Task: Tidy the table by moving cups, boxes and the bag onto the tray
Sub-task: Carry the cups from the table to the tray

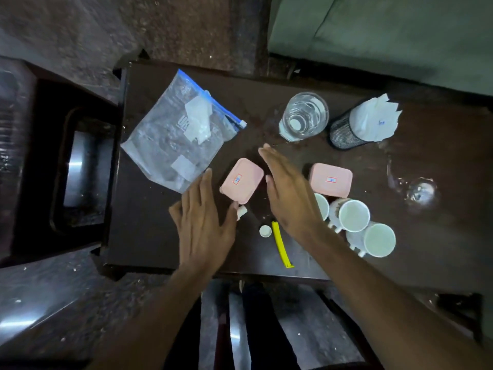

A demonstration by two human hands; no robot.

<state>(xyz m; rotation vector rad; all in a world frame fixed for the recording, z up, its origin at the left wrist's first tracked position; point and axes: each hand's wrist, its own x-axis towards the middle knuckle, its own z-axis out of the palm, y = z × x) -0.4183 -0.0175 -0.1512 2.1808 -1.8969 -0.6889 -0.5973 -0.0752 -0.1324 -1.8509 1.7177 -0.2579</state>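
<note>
A pink box (242,181) lies on the dark table (149,231) between my hands. My left hand (204,217) hovers open just left of it, thumb near its lower corner. My right hand (289,193) is open just right of it, fingers stretched forward. A second pink box (330,179) lies further right. Three white cups (353,215) stand below it, one partly hidden by my right hand. A clear zip bag (181,134) with a blue seal lies at the table's upper left. A dark tray (80,169) sits on a stand left of the table.
A stack of clear plastic cups (304,117) and a black mesh holder (344,134) with white papers stand at the back. A yellow strip (281,244), a white cap (265,231) and a small white piece (242,211) lie near the front edge. A clear item (420,189) lies far right.
</note>
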